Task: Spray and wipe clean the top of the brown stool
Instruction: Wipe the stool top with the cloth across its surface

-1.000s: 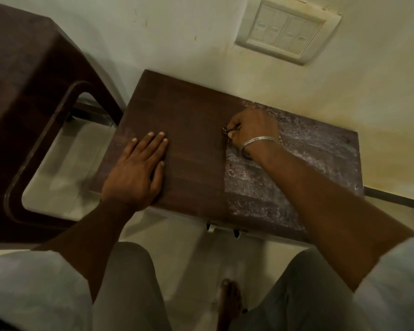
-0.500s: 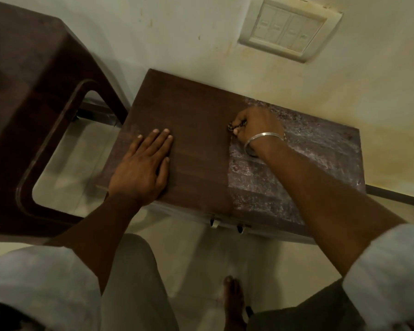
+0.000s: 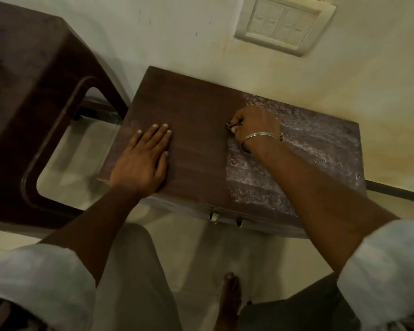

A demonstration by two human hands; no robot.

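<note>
Nearest me, a bare foot [image 3: 227,297] stands on the pale floor in front of the low, rectangular brown wooden stool [image 3: 196,144], which is set against the wall. The left grip [image 3: 141,161], a bare hand, lies released and flat on the near-left part of the stool's top, fingers straight, holding nothing. Farther in, about mid-length of the top, the right grip [image 3: 253,126] is clenched round a small dark speckled wad [image 3: 232,123]. I take it for the wiping cloth, though it is too small to be sure. The top's long axis runs left to right along the wall. Left of the right grip the wood looks dark and clean, while the whitish film [image 3: 308,149] lies wholly to its right. I judge the right grip is nearer the film and should stroke rightward. Beyond, a cream switch plate [image 3: 285,27] sits on the wall.
</note>
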